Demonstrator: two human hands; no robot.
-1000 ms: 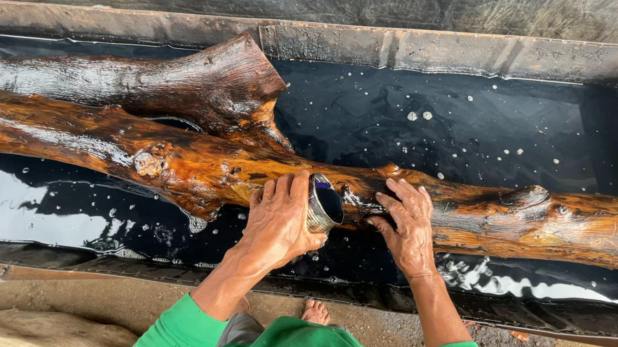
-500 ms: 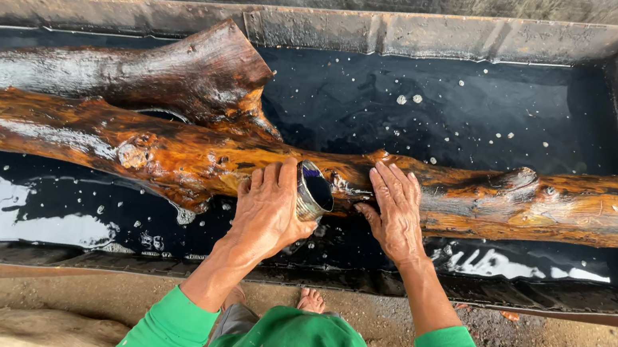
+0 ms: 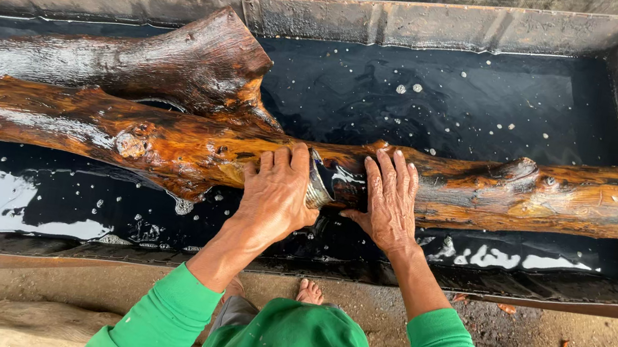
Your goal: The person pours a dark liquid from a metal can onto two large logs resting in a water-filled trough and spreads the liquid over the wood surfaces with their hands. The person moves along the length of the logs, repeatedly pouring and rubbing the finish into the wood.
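On the wet log [image 3: 129, 136], both hands have slid slightly leftward.

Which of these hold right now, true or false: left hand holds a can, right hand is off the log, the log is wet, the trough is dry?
1. The left hand holds a small metal can. True.
2. The right hand is lifted clear of the log. False: it lies flat on the log.
3. The log's surface is wet and glossy. True.
4. The trough is dry. False: it holds dark liquid with bubbles.
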